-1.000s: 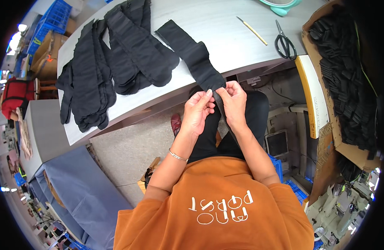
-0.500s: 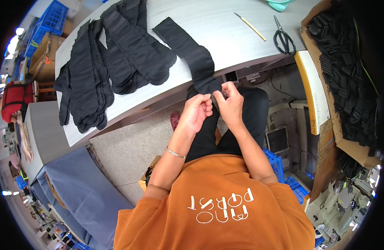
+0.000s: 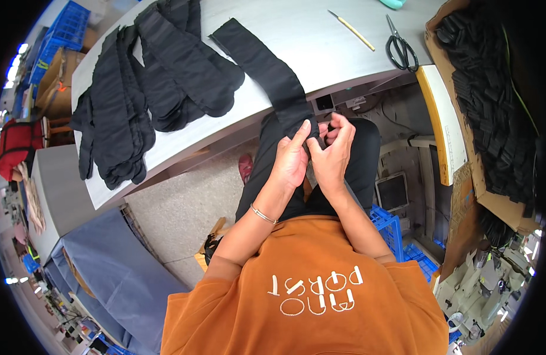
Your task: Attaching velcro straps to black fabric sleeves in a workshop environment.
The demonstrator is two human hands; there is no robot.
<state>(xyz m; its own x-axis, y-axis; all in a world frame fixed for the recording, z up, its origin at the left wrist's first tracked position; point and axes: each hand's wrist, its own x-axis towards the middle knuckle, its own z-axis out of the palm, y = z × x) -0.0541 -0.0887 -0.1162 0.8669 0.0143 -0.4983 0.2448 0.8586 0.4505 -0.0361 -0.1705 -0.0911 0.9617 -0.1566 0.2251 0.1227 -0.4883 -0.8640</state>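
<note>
A long black fabric strip [image 3: 267, 68] runs from the table over its front edge down to my lap. My left hand [image 3: 292, 161] is closed on the strip's lower end, its thumb lying on top of the cloth. Just to the right, my right hand [image 3: 333, 152] has its fingers curled at the edge of the same end, with dark cloth between them. The two hands nearly touch, and the very tip of the strip is hidden behind them. Left of it, a pile of black fabric strips [image 3: 184, 65] with rounded ends lies on the table.
On the white table [image 3: 284, 29] lie black-handled scissors [image 3: 401, 50] and a thin pointed tool [image 3: 356, 32]. At the right stands a cardboard box [image 3: 503, 216] of small black pieces. Blue crates [image 3: 388, 231] are beside my right leg; a grey-blue cloth cover [image 3: 119, 272] is at the left.
My left hand has moved slightly right and laid its thumb along the strip. My right hand's fingers have lifted and loosened from their tight pinch. The strip's lower part has flattened out.
</note>
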